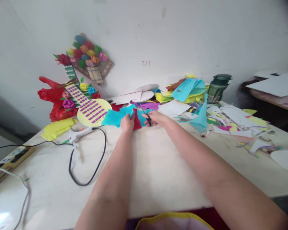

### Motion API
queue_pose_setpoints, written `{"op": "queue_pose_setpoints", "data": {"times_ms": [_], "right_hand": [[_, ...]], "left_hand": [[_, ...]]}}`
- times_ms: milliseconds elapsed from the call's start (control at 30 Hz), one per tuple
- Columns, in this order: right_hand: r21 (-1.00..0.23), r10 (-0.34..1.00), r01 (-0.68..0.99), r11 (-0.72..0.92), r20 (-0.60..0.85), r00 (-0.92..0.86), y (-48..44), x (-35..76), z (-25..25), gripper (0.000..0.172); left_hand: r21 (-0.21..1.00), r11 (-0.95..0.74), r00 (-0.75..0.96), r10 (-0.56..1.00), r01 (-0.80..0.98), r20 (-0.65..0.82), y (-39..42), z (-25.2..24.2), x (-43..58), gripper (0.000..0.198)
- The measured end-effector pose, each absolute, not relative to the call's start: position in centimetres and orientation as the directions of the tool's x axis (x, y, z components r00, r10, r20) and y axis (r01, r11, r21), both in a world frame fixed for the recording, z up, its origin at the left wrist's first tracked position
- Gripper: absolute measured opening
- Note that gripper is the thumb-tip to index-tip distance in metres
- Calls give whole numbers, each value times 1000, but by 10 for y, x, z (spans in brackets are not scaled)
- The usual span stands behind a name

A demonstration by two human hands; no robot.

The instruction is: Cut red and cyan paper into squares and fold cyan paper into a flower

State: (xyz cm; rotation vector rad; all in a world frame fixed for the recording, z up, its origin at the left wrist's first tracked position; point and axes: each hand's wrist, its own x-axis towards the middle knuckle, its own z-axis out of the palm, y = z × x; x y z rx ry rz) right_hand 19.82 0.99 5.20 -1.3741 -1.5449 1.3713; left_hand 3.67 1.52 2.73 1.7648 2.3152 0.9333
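My left hand [127,123] is closed on a small rolled or folded piece of blue paper, its end showing above the fingers. Red paper [137,119] lies just right of that hand, and a wider sheet of blue paper [115,117] spreads out behind and to the left. In my right hand [156,118] is a pair of scissors [148,119] with black handles, fingers in the loops and blades pointing up and away. The blades are thin in view; whether they touch the paper I cannot tell.
A glue gun [80,134] with its looped cord lies at left, near a power strip [12,163]. Behind stands a yellow paper guitar [93,111] with paper flowers. Coloured sheets [189,91], a green bottle [219,88] and paper scraps [235,119] fill the back and right.
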Motion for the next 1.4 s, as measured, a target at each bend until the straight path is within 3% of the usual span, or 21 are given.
{"op": "queue_pose_setpoints", "data": {"times_ms": [200,333,533,733,800,1033,1400], "right_hand": [[-950,971,240,-201,-225,-76,2,187,58,28],[-937,970,254,-240,-239,38,-3,183,61,27],[-931,991,348,-111,-76,111,12,182,45,29],[-999,1000,39,0,0,-18,0,165,52,31],[-999,995,-13,-36,-34,-89,-8,159,56,29],[-979,971,33,-202,-204,-123,-12,152,53,26],[-970,963,15,-242,-242,-120,-9,153,51,27]], "left_hand": [[505,166,-348,891,847,290,17,25,33,31],[519,175,-365,885,837,290,17,25,32,29],[531,171,-361,890,830,278,14,28,33,29],[538,155,-350,894,828,281,15,28,33,29],[550,155,-353,894,821,275,15,27,33,29],[572,154,-365,890,805,274,19,24,31,27],[576,153,-347,906,803,243,24,23,27,34]]}}
